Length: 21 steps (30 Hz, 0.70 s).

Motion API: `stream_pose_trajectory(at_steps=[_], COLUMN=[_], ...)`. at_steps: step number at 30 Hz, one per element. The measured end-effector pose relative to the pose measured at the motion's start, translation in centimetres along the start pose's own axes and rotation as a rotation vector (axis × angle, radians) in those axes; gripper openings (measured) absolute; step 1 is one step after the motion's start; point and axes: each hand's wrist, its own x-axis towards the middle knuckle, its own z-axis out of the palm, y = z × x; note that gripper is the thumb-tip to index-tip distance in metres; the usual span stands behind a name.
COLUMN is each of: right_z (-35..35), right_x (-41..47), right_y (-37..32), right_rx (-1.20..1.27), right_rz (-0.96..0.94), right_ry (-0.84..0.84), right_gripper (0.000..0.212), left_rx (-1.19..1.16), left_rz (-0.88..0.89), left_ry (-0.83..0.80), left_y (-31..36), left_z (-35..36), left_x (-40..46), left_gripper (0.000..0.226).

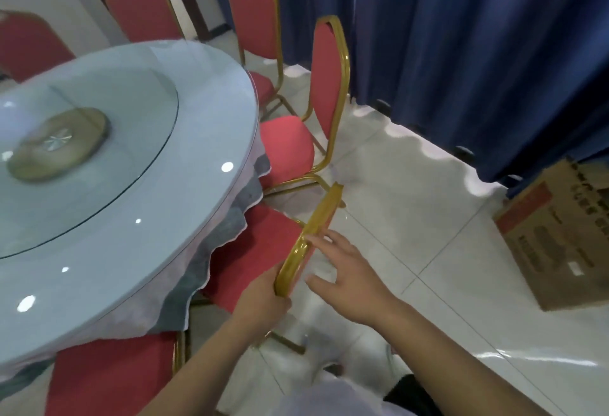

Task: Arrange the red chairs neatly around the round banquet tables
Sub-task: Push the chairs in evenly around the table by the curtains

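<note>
A red chair with a gold frame stands in front of me, its seat tucked partly under the round banquet table. My left hand grips the lower end of its gold backrest top. My right hand hovers just right of the frame, fingers spread, one fingertip touching the gold bar. More red chairs ring the table: one just beyond, another farther back, two more at the far side, and one at the bottom left.
The table carries a glass turntable and a draped cloth. Blue curtains hang along the right. A cardboard box stands on the white tiled floor at the right.
</note>
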Motion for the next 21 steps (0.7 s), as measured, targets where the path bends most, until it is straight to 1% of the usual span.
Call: stream_pose_trajectory(at_steps=[3, 7, 10, 13, 15, 17, 19, 21], right_z=[-1.2, -3.1, -4.1, -3.6, -2.3, -0.2, 2.4, 5.5], right_x=[1.9, 2.4, 2.7, 2.7, 1.9, 0.3, -1.3, -3.0], right_y=[0.6, 1.3, 2.0, 1.5, 0.2, -1.3, -2.8, -4.0], right_rx=[-0.089, -0.178, -0.193, -0.132, -0.101, -0.091, -0.108, -0.151], right_rz=[-0.082, -0.153, -0.189, -0.259, -0.32, -0.381, -0.407, -0.4], right_ry=[-0.113, -0.256, -0.305, -0.218, -0.206, -0.253, -0.313, -0.381], right_gripper=[0.066, 0.069, 0.066, 0.054, 0.048, 0.043, 0.038, 0.039], left_rx=[-0.051, -0.101, -0.152, -0.232, -0.257, -0.266, -0.317, -0.355], left_rz=[-0.093, -0.237, -0.312, -0.303, -0.287, -0.315, -0.365, -0.396], left_ry=[0.066, 0.243, 0.269, 0.256, 0.285, 0.338, 0.391, 0.46], left_y=[0.9, 3.9, 5.1, 4.4, 3.2, 1.6, -0.8, -3.7], left_z=[0.8, 2.0, 2.2, 2.3, 2.6, 2.9, 2.9, 2.5], left_x=[-0.4, -1.2, -1.6, -3.2, -5.5, -8.8, -12.2, -15.7], left_gripper=[0.021, 0.019, 0.033, 0.045, 0.056, 0.071, 0.074, 0.074])
